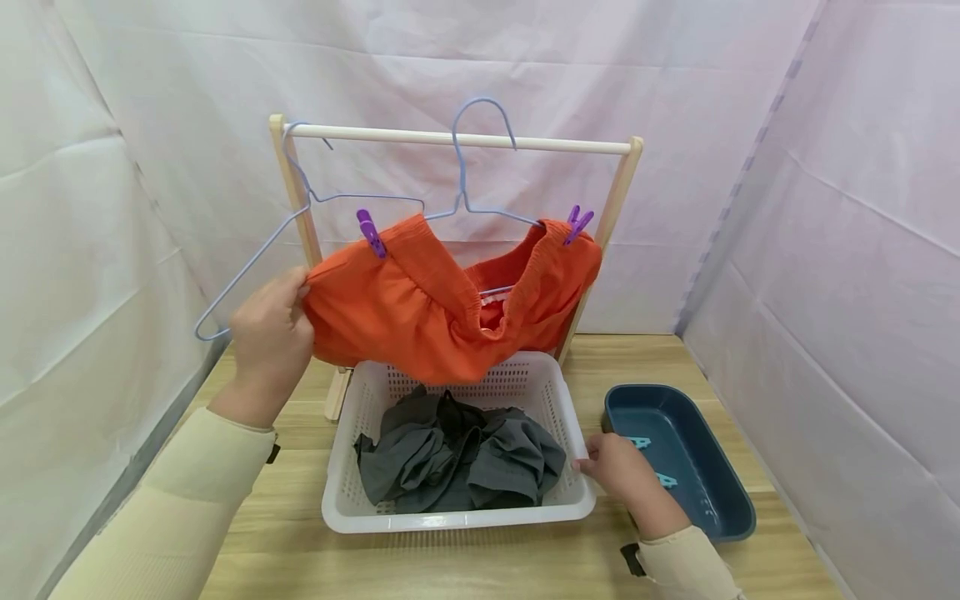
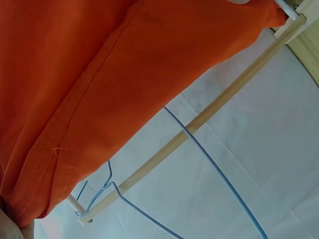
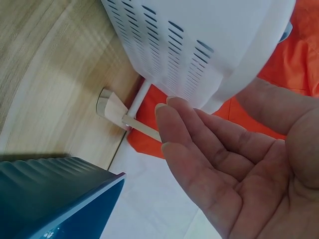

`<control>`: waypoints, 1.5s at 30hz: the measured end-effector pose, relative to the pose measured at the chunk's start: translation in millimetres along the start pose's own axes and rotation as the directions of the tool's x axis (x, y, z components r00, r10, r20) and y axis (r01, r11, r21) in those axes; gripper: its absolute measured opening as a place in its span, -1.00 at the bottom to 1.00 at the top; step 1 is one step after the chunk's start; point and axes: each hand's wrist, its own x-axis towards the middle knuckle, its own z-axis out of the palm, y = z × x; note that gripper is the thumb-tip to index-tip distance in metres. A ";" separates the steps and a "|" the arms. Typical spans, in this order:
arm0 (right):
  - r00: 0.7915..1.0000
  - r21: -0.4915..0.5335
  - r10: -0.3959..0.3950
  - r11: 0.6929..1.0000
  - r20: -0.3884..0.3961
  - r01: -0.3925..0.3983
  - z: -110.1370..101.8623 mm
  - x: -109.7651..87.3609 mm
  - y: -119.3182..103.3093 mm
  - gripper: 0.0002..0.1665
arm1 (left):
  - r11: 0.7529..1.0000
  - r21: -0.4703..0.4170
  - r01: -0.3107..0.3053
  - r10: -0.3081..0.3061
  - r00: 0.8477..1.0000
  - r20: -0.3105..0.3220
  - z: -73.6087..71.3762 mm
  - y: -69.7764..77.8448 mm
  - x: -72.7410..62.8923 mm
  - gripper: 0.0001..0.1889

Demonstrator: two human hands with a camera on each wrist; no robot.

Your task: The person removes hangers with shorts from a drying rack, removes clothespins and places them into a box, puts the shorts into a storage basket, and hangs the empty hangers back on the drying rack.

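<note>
Orange shorts [image 1: 405, 308] with a gathered waistband hang from a blue wire hanger [image 1: 462, 167] on the rack's rail. One purple clothespin [image 1: 371, 233] grips the waistband on the left, and another purple clothespin [image 1: 577, 223] is at its right end. With thumb and fingers, my left hand [image 1: 273, 329] pinches the shorts' left edge and holds it out sideways. My right hand [image 1: 618, 467] is beside the right rim of a white basket [image 1: 457, 522], its fingers loosely bent and fingertips close to the wall in the right wrist view. Dark grey cloth [image 1: 457, 458] lies crumpled inside the basket.
A second blue hanger [image 1: 251, 267], bare, hangs at the left end of the wooden rack [image 1: 622, 192]. To the right, a dark blue tray [image 1: 720, 467] holds light blue clothespins [image 1: 666, 481]. White curtains [image 1: 847, 208] enclose the wooden table [image 1: 277, 508].
</note>
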 end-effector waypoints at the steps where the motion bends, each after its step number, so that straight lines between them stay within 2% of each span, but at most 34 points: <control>1: 1.000 -0.003 -0.002 1.000 -0.003 0.002 0.2 0.2 0.2 -0.76 | 1.000 -0.002 -0.002 0.002 1.000 -0.008 -0.7 0.3 -0.5 -0.84; 10: 0.999 -0.072 0.008 0.997 -0.033 -0.010 -10.2 -0.9 -6.2 -0.67 | 1.000 -0.028 -0.005 0.002 0.995 -0.096 -5.0 2.4 -7.4 -0.85; 16: 0.988 -0.075 -0.068 0.995 -0.137 0.059 -31.6 0.1 -15.0 -0.48 | 1.000 -0.022 -0.018 0.016 0.995 -0.096 -9.2 0.3 -14.7 -0.87; 19: 0.970 -0.075 -0.116 0.992 -0.215 0.102 -43.1 0.0 -18.8 -0.46 | 0.999 -0.013 -0.036 0.034 0.995 -0.098 -11.7 0.2 -18.3 -0.84; 23: 0.927 -0.068 -0.168 0.986 -0.336 0.154 -57.8 -2.3 -26.3 -0.41 | 0.998 -0.016 -0.060 0.058 0.993 -0.104 -14.1 1.2 -22.4 -0.79; 28: 0.876 0.017 -0.137 0.986 -0.462 0.163 -74.0 -6.4 -37.3 -0.25 | 0.996 -0.053 -0.074 0.067 0.990 -0.123 -14.9 3.3 -26.2 -0.76; 31: 0.855 0.058 -0.130 0.981 -0.501 0.183 -83.4 -4.4 -40.5 -0.18 | 0.994 -0.063 -0.089 0.079 0.986 -0.146 -14.9 3.8 -27.5 -0.75; 34: 0.836 0.054 -0.175 0.970 -0.520 0.236 -92.0 1.0 -42.5 -0.19 | 0.993 -0.064 -0.102 0.090 0.981 -0.170 -15.0 3.8 -28.7 -0.74; 39: 0.801 0.036 -0.256 0.945 -0.542 0.326 -102.3 10.6 -46.9 -0.30 | 0.991 -0.076 -0.108 0.093 0.978 -0.185 -16.2 4.4 -31.4 -0.72; 42: 0.787 0.047 -0.259 0.938 -0.560 0.343 -106.8 12.5 -50.2 -0.37 | 0.991 -0.082 -0.106 0.088 0.976 -0.198 -16.4 5.2 -33.1 -0.72; 45: 0.764 0.048 -0.260 0.934 -0.591 0.355 -109.6 11.6 -52.7 -0.47 | 0.991 -0.082 -0.106 0.087 0.973 -0.212 -16.7 6.0 -34.4 -0.71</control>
